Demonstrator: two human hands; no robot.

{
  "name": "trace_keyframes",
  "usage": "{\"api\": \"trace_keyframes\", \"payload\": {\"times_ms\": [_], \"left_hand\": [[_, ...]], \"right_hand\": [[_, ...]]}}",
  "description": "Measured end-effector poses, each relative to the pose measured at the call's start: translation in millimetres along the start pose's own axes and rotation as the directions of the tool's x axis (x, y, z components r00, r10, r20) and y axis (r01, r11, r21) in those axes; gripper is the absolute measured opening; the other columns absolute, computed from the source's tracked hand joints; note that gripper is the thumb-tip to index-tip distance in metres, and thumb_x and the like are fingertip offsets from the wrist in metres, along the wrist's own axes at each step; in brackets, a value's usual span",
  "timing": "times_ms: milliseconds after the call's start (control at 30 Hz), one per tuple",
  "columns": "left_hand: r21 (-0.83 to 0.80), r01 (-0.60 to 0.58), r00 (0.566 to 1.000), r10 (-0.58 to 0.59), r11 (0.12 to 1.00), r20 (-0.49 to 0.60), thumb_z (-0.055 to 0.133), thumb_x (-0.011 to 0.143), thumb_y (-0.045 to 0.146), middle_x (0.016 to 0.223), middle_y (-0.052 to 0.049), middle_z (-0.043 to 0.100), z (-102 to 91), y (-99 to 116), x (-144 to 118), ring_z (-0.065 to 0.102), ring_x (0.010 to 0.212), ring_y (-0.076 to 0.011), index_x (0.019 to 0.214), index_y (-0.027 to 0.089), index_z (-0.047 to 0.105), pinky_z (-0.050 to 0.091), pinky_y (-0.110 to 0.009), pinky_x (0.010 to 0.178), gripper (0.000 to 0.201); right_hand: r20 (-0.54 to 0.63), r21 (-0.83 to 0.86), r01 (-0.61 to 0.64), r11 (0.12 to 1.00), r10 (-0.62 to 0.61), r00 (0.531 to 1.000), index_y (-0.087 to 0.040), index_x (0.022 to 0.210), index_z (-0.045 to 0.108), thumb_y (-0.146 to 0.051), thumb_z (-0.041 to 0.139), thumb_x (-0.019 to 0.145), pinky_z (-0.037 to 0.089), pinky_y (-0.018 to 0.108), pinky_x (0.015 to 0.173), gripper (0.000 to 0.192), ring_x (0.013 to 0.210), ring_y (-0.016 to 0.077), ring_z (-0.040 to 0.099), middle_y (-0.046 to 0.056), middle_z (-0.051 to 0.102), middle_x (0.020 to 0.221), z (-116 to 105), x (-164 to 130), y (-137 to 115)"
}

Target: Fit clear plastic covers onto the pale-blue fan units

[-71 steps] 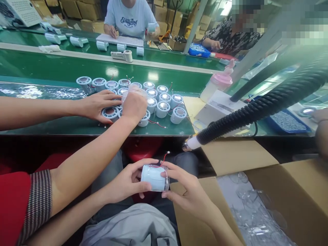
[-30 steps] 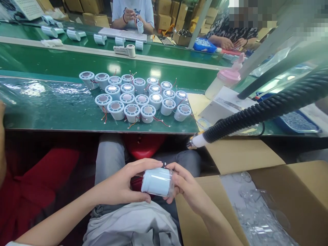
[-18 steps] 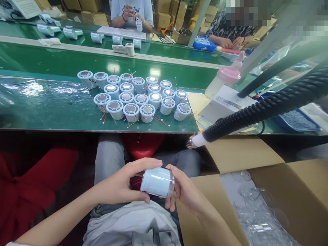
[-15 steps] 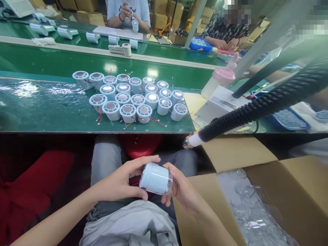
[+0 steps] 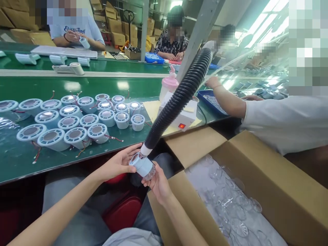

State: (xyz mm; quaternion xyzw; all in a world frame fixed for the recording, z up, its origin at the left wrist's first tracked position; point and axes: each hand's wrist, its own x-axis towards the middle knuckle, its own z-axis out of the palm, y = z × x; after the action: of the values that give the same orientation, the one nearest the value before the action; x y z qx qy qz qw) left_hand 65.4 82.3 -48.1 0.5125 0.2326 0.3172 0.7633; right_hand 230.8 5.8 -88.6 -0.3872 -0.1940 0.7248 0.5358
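Observation:
Both my hands hold one pale blue cylindrical part (image 5: 143,166) with a clear cap on its lower end, tilted, just below the table edge. My left hand (image 5: 118,163) grips it from the left and my right hand (image 5: 156,182) cups it from beneath. The white nozzle (image 5: 146,149) of a black ribbed hose (image 5: 179,99) points down and touches the part's open upper end. Several similar pale blue parts (image 5: 71,118) with red wires stand in a cluster on the green table (image 5: 15,160).
An open cardboard box (image 5: 258,177) holding clear plastic caps (image 5: 230,212) stands at my right. A small white machine (image 5: 186,114) with a red switch, a pink-capped bottle (image 5: 167,85) and a blue tray (image 5: 212,100) sit on the table. A co-worker's arm (image 5: 228,100) reaches in from the right; other people work across the belt.
My view has swung to the right. Both hands have raised the part from my lap up to the hose nozzle. The co-worker's hands seen earlier at the cluster are gone.

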Motion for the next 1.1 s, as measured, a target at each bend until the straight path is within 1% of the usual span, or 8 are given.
{"api": "trace_keyframes", "payload": {"times_ms": [233,433,533,600,700,833,933,1100], "left_hand": [[0.133,0.067,0.998,-0.067,0.989,0.0,0.081,0.066,0.021,0.122,-0.014,0.059,2.8,7.7,-21.7,0.056,0.114,-0.0274,0.127,0.018,0.051,0.043,-0.041,0.098,0.068],[0.323,0.021,1.0,-0.017,0.946,-0.016,0.076,0.071,0.012,0.14,-0.016,0.042,20.0,17.5,-61.6,0.047,0.125,-0.0304,0.12,0.023,0.049,0.042,-0.043,0.1,0.057],[0.471,-0.033,0.999,0.045,0.881,-0.014,0.07,0.074,0.006,0.137,-0.014,0.042,25.3,22.1,-76.4,0.043,0.128,-0.0299,0.116,0.025,0.046,0.04,-0.045,0.103,0.053],[0.555,-0.122,0.991,0.135,0.823,0.017,0.066,0.073,0.002,0.128,-0.012,0.043,28.5,26.1,-81.6,0.045,0.124,-0.0288,0.116,0.026,0.042,0.042,-0.043,0.1,0.055],[0.71,-0.231,0.968,0.229,0.665,0.101,0.063,0.07,0.0,0.115,-0.007,0.044,34.8,35.2,-83.8,0.048,0.117,-0.0271,0.116,0.028,0.044,0.044,-0.042,0.097,0.057],[0.847,-0.261,0.961,0.209,0.463,0.182,0.061,0.07,0.002,0.108,-0.006,0.043,42.3,46.7,-85.0,0.05,0.106,-0.0242,0.119,0.031,0.048,0.047,-0.038,0.091,0.059],[0.865,-0.257,0.964,0.182,0.431,0.195,0.059,0.068,0.002,0.107,-0.006,0.041,43.0,48.5,-88.3,0.05,0.101,-0.0228,0.126,0.034,0.046,0.049,-0.037,0.087,0.068],[0.849,-0.252,0.967,0.141,0.465,0.21,0.059,0.066,0.0,0.108,-0.006,0.038,40.1,46.6,-92.7,0.05,0.1,-0.0228,0.129,0.035,0.047,0.051,-0.036,0.084,0.073]], "right_hand": [[0.056,-0.056,-0.005,0.998,0.008,0.998,-0.018,0.094,0.052,-0.061,0.06,0.073,0.045,0.018,0.042,0.049,0.046,0.0105,0.06,-0.001,0.064,0.064,7.8,-3.7,-4.4],[0.099,-0.197,0.021,0.98,-0.002,0.995,-0.018,0.096,0.057,-0.051,0.066,0.072,0.047,0.019,0.043,0.041,0.048,0.0092,0.056,-0.003,0.058,0.066,18.1,-31.7,-17.3],[0.114,-0.344,0.072,0.936,-0.034,0.993,-0.019,0.096,0.057,-0.05,0.059,0.077,0.044,0.019,0.041,0.036,0.045,0.0081,0.05,-0.004,0.054,0.064,23.0,-44.7,-25.6],[0.105,-0.405,0.073,0.911,-0.033,0.994,-0.019,0.095,0.056,-0.051,0.056,0.079,0.041,0.018,0.039,0.036,0.044,0.0083,0.048,-0.004,0.053,0.062,25.8,-50.9,-29.6],[0.087,-0.447,0.048,0.893,-0.01,0.996,-0.018,0.094,0.055,-0.055,0.054,0.078,0.039,0.018,0.038,0.04,0.043,0.0085,0.046,-0.003,0.054,0.061,29.1,-56.5,-32.6],[0.05,-0.43,0.012,0.903,0.011,0.999,-0.018,0.092,0.055,-0.058,0.055,0.076,0.038,0.017,0.036,0.043,0.042,0.0076,0.046,-0.001,0.058,0.065,31.1,-59.0,-35.2],[0.023,-0.395,-0.004,0.919,0.014,1.0,-0.017,0.089,0.054,-0.062,0.056,0.073,0.035,0.015,0.034,0.048,0.039,0.006,0.043,-0.002,0.057,0.061,30.8,-59.5,-38.4],[0.014,-0.387,-0.026,0.922,0.034,0.999,-0.016,0.089,0.055,-0.067,0.057,0.07,0.033,0.014,0.034,0.054,0.038,0.0054,0.043,-0.003,0.057,0.058,28.4,-60.7,-40.1]]}}
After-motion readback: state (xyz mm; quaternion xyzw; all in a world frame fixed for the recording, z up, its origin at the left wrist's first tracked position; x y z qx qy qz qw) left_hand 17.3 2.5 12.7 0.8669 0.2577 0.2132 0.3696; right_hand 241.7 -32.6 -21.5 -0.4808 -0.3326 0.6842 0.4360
